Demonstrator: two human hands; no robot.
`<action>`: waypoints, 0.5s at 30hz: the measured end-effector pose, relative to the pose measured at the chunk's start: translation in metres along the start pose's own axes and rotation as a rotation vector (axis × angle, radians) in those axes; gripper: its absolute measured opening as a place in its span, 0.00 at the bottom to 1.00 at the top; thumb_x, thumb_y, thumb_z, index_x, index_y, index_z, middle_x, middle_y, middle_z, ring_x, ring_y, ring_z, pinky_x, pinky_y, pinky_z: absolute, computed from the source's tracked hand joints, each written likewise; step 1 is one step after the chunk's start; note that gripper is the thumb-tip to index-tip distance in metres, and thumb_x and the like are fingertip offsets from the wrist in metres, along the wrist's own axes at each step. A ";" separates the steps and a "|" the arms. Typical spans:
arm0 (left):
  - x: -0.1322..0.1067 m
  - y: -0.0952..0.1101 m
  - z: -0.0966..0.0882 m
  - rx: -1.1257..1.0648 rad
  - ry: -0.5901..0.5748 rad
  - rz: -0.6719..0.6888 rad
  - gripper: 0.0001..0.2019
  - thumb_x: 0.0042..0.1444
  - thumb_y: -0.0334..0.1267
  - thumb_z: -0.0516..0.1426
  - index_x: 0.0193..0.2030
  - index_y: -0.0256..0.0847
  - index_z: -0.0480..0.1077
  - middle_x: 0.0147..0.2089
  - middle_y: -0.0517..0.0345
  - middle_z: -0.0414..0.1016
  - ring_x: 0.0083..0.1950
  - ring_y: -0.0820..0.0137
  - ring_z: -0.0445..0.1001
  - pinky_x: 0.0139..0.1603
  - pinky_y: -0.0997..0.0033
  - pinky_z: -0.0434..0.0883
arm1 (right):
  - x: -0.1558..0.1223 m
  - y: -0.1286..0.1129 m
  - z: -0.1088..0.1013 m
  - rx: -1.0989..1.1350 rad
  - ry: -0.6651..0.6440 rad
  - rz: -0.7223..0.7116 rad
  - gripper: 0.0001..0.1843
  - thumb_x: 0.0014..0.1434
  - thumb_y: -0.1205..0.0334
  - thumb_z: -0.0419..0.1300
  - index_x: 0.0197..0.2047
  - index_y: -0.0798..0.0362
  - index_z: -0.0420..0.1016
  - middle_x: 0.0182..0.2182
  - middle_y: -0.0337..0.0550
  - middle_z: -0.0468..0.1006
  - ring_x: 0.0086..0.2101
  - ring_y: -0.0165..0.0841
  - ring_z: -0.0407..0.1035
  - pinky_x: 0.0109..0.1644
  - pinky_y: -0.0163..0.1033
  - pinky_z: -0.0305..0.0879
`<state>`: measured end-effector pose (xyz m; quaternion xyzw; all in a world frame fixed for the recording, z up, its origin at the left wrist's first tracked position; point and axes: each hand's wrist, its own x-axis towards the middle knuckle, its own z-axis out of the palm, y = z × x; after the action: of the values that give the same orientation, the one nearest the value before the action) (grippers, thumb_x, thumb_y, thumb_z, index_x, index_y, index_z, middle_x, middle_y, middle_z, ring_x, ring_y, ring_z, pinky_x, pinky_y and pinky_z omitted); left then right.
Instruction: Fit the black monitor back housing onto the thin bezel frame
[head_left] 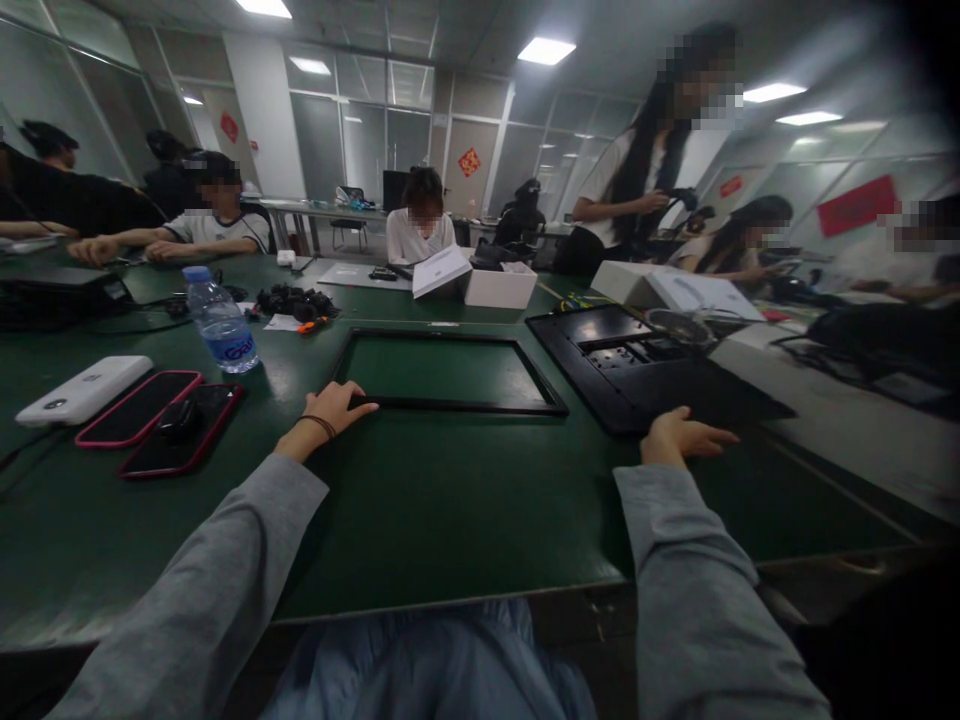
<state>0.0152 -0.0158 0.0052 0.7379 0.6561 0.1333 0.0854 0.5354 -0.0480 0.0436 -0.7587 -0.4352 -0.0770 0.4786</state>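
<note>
A thin black rectangular frame [465, 406] lies on the green table, and its open middle shows the tabletop. My left hand [330, 410] is at its near left corner, fingers curled over the edge and thumb along the near side. To the right lies a black panel [660, 385] with a recessed section showing small parts. My right hand [686, 438] is against the panel's near edge, thumb uppermost and fingers stretched to the right. No grip on the panel is visible.
On the left are a water bottle [221, 325], a white device [84, 390] with a cable, and two phones, one bearing a small black object [178, 420]. White boxes [501, 287] and dark cables [296, 302] lie farther back. Several people sit or stand around.
</note>
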 end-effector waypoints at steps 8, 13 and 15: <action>0.005 -0.009 0.001 -0.060 -0.011 0.026 0.27 0.58 0.66 0.54 0.50 0.49 0.77 0.54 0.50 0.80 0.55 0.55 0.76 0.54 0.55 0.70 | 0.017 0.040 0.017 0.171 0.154 0.716 0.52 0.49 0.79 0.43 0.74 0.74 0.22 0.69 0.77 0.50 0.69 0.41 0.55 0.70 0.41 0.50; 0.007 -0.013 0.001 -0.059 0.083 -0.004 0.29 0.59 0.67 0.52 0.51 0.48 0.77 0.52 0.48 0.79 0.54 0.55 0.76 0.54 0.54 0.70 | 0.019 0.047 0.034 0.206 0.102 0.641 0.51 0.51 0.80 0.41 0.74 0.71 0.19 0.72 0.72 0.46 0.71 0.35 0.50 0.72 0.36 0.43; 0.008 -0.014 0.001 -0.066 0.136 -0.024 0.28 0.59 0.66 0.52 0.51 0.48 0.77 0.52 0.48 0.79 0.54 0.56 0.75 0.54 0.55 0.70 | 0.015 0.047 0.041 0.223 0.113 0.612 0.52 0.51 0.80 0.43 0.74 0.72 0.20 0.71 0.71 0.49 0.69 0.35 0.53 0.71 0.35 0.44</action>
<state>0.0036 -0.0059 0.0005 0.7159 0.6645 0.2038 0.0663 0.5671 -0.0143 -0.0009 -0.7917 -0.1656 0.0768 0.5830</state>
